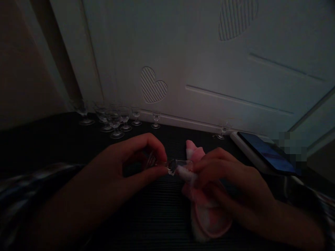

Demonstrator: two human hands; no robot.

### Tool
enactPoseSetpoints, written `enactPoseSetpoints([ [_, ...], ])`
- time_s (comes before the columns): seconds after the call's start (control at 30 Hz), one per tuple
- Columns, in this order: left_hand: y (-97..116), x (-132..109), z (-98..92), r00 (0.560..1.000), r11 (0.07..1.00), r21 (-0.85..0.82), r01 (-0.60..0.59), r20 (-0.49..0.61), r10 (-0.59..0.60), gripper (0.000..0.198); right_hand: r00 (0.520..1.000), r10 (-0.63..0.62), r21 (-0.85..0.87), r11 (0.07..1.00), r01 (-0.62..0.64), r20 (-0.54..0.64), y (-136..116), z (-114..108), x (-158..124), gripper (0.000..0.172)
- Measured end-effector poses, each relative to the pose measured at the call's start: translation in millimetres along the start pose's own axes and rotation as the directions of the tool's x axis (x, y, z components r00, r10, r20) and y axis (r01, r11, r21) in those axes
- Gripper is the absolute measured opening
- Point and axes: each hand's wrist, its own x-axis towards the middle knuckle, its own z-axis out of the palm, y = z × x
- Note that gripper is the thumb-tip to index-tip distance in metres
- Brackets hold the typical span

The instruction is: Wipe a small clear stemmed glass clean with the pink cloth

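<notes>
The left hand (121,158) pinches a small glass (172,166), tipped sideways above the near bench (157,216) (dim light here); the right hand (237,179) grips pink cloth (211,219) against its right end; a hard twist might snap the glass.

Single head cam here, worn by the person working, facing forward and tipped down over the dark tabletop (136,216). The left hand (133,160) and right hand (232,177) are pretty close to the lens, reaching in from the lower corners and nearly meeting around mid-frame. Farther off, past the table's back edge, a pale panel (180,45) takes up most of the upper half. It isn't square-on to the view either, its grooves (235,99) slope down to the right. Coverage is wide enough to catch both sleeves (34,181).
</notes>
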Motion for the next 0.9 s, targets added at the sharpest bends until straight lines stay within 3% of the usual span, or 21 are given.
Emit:
enactPoseSetpoints([
  [0.4,-2,-1,-0.4,1.000,1.000,0.023,-0.010,-0.022,0.010,0.016,0.998,-0.049,0.012,0.999,0.049,0.028,3,-1,3,0.017],
  [0.7,7,3,-0.6,0.998,0.998,0.047,-0.039,-0.038,0.040,0.025,0.994,-0.038,-0.099,0.994,0.049,0.107,3,-5,2,0.029],
  [0.9,8,6,4.4,1.000,0.996,0.085,-0.002,-0.005,0.002,0.035,0.991,-0.104,-0.198,0.973,0.120,0.089,4,0,-4,0.032],
])
